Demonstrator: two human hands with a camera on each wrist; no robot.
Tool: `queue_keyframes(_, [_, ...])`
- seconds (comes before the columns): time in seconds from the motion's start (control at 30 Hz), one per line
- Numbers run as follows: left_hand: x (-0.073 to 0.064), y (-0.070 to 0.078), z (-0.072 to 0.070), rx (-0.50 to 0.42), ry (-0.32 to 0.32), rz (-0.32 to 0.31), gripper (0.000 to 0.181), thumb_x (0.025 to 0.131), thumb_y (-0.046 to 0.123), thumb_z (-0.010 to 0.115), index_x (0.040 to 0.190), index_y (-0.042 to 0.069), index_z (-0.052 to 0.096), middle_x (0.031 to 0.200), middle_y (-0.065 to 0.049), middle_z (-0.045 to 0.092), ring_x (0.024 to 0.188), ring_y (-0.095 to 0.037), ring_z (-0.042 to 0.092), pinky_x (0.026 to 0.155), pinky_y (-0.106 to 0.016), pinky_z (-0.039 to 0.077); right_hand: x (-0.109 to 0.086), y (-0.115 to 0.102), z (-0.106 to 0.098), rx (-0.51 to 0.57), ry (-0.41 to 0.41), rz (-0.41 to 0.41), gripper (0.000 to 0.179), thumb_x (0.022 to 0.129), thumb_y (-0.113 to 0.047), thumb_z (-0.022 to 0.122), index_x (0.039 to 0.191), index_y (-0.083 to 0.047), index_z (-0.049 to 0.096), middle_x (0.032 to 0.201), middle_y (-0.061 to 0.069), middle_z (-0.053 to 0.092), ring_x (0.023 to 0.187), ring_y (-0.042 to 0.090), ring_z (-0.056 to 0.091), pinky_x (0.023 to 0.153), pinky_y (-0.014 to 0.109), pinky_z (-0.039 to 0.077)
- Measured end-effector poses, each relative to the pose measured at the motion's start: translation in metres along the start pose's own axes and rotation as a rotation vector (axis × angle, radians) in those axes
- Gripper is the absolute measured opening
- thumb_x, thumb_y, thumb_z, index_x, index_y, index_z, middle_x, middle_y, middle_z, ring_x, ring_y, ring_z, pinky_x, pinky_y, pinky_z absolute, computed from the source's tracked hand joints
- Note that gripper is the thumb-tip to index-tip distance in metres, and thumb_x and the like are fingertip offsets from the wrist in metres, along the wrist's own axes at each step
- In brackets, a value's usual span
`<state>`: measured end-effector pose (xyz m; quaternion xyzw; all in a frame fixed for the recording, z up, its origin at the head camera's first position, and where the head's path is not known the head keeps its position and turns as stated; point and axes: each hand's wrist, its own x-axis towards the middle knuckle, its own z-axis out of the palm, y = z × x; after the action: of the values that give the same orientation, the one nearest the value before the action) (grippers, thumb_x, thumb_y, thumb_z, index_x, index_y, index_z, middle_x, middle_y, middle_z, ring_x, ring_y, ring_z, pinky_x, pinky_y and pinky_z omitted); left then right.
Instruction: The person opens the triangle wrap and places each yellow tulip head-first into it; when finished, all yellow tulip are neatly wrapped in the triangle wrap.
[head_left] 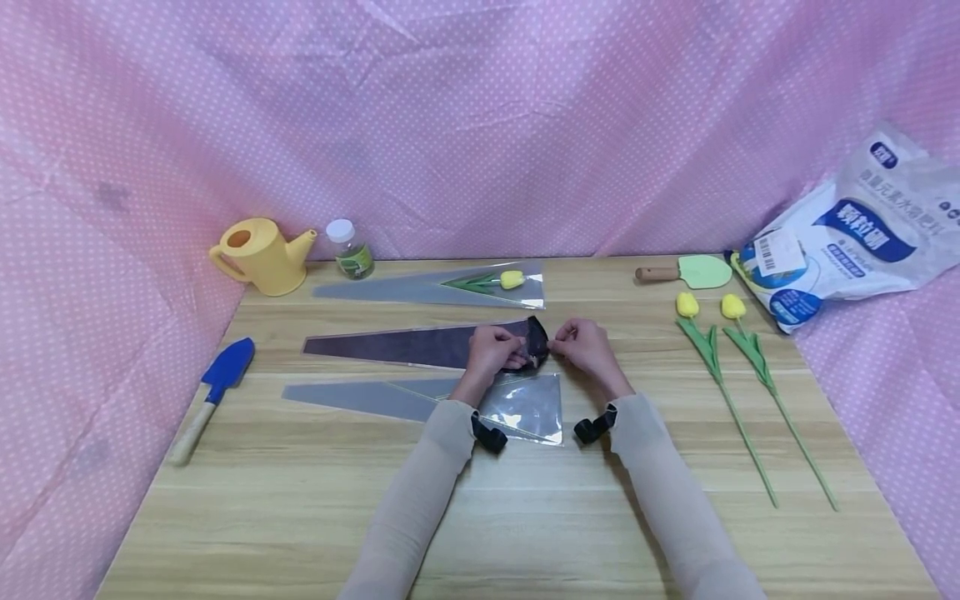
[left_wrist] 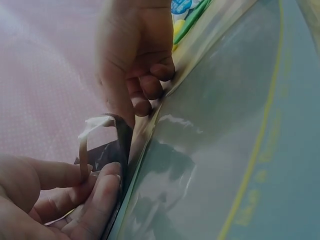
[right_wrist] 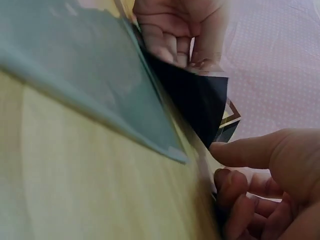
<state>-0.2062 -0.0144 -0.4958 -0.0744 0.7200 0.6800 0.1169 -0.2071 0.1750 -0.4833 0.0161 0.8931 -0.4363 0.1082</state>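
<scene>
A dark, tapered flower sleeve [head_left: 405, 346] lies across the middle of the table, its wide mouth lifted and bent on the right. My left hand [head_left: 495, 352] pinches film at that mouth; in the left wrist view the fingers [left_wrist: 102, 195] hold a thin clear strip against the dark layer. From the other side, my right hand [head_left: 588, 350] pinches the edge of the mouth between thumb and forefinger. The right wrist view shows its fingertip [right_wrist: 220, 150] at the dark corner [right_wrist: 200, 100]. A grey clear-fronted sleeve [head_left: 517, 408] lies nearer, partly under my left wrist.
Behind lies another sleeve [head_left: 375, 289] holding a yellow tulip [head_left: 512, 280]. To the right are two tulips [head_left: 708, 346], a green trowel [head_left: 705, 272] and a white bag [head_left: 862, 233]. At left are a yellow watering can [head_left: 266, 258], a jar [head_left: 352, 254] and a blue trowel [head_left: 228, 364].
</scene>
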Motion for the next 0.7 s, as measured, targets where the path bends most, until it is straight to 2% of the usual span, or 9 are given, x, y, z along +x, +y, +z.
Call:
queue_keyframes(0.13, [0.0015,-0.0016,0.0006,-0.009,0.002,0.000,0.014,0.090,0.000,0.067,0.091,-0.013,0.071,0.065,-0.008,0.068,0.046,-0.007,0.065,0.049,-0.023,0.057,0.0008,0.0001,0.0019,-0.050,0.022,-0.005,0.018,0.085,-0.019,0.075,0.094,-0.004,0.068,0.078,0.005,0.068,0.065,0.013,0.057,0.060,0.024,0.047])
queue_keyframes(0.23, [0.0018,-0.0021,0.0003,-0.013,0.000,0.000,0.013,0.090,0.000,0.066,0.090,-0.012,0.071,0.066,-0.013,0.070,0.046,-0.008,0.065,0.049,-0.023,0.057,0.0017,0.0012,0.0027,-0.062,0.035,-0.013,0.018,0.084,-0.019,0.076,0.092,-0.005,0.069,0.078,0.006,0.069,0.065,0.013,0.058,0.062,0.025,0.047])
queue_keyframes(0.4, [0.0019,-0.0012,0.0001,0.000,-0.001,-0.006,0.012,0.090,-0.001,0.066,0.089,-0.011,0.072,0.076,-0.022,0.074,0.046,-0.009,0.065,0.051,-0.025,0.058,0.0024,0.0027,0.0014,-0.006,0.009,-0.021,0.018,0.086,-0.018,0.074,0.094,-0.003,0.067,0.075,0.005,0.067,0.060,0.010,0.056,0.057,0.023,0.048])
queue_keyframes(0.7, [0.0017,-0.0021,0.0004,0.025,0.010,0.003,0.013,0.089,0.002,0.066,0.086,-0.010,0.072,0.062,-0.007,0.068,0.044,-0.007,0.063,0.048,-0.023,0.056,0.0002,0.0007,-0.0010,0.087,-0.021,-0.038,0.024,0.091,-0.019,0.071,0.103,0.001,0.066,0.081,0.012,0.071,0.059,0.010,0.062,0.056,0.022,0.052])
